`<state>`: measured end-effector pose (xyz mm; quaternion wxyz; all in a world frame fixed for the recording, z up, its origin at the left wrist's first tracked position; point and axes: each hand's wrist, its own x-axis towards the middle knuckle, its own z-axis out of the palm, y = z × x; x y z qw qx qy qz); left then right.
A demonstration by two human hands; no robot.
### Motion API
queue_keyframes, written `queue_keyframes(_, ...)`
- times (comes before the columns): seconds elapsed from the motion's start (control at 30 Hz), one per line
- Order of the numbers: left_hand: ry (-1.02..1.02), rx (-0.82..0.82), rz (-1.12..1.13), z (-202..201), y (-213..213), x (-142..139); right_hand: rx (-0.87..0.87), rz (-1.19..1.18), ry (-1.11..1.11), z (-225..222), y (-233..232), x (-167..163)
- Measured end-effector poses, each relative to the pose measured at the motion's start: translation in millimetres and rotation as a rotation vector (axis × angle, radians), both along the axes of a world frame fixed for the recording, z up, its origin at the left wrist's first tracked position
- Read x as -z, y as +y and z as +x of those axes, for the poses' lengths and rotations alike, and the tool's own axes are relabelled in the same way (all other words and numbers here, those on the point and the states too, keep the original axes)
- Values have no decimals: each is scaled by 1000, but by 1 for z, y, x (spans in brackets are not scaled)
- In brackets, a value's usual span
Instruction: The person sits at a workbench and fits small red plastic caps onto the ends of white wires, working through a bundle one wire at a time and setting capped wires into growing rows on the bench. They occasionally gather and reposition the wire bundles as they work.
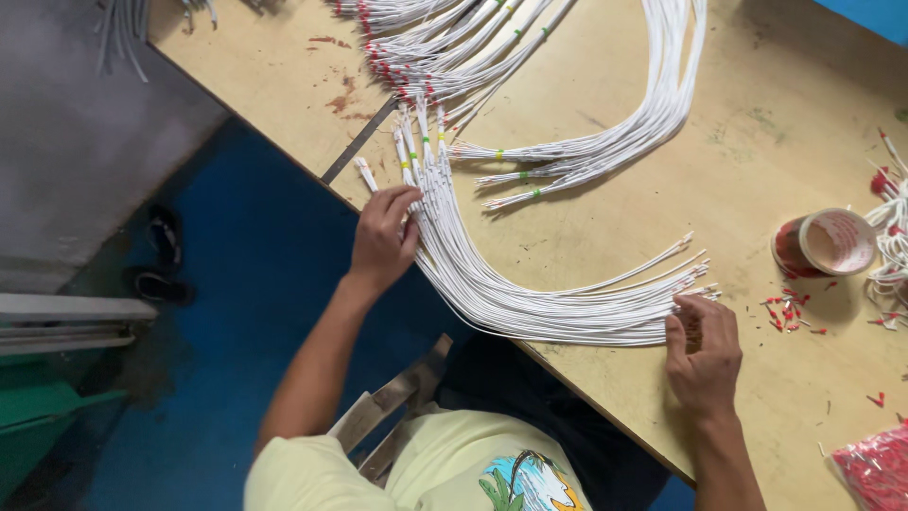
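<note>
Wires: long curved bundle of white wires (492, 289) on wooden bench (662, 189), bent in an arc along the near edge. Left hand (383, 237) flat on upper end of bundle, fingers spread and pressing down beside green and yellow banded tips, not closed around anything. Right hand (703, 355) at other end, fingers loosely curled, fingertips touching bare wire ends near bench edge; no firm grip visible. Second arc of white wires (653, 114) farther back, well apart from both hands, ends also banded green. More wires with red caps (416, 57) fanned at far edge. Roll of tape (825, 243) upright to right of right hand, near but apart. Small red terminals (790, 312) scattered between tape and hand. Red bag (875, 468) at lower right corner. Metal strip (359, 140) across left edge of bench.
</note>
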<state>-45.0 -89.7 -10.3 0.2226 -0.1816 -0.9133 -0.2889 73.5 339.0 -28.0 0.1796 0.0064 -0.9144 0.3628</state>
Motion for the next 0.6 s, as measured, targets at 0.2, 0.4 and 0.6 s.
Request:
queue_keyframes(0.2,67,143,-340,-63,-11,-8,8,4,14,0,2,1)
queue_keyframes(0.4,167,292,-739,-102,-11,-19,-13,30,54,-3,4,-1)
queue_keyframes(0.6,172,366,-1057,-114,-6,-25,-22,44,69,-4,6,0)
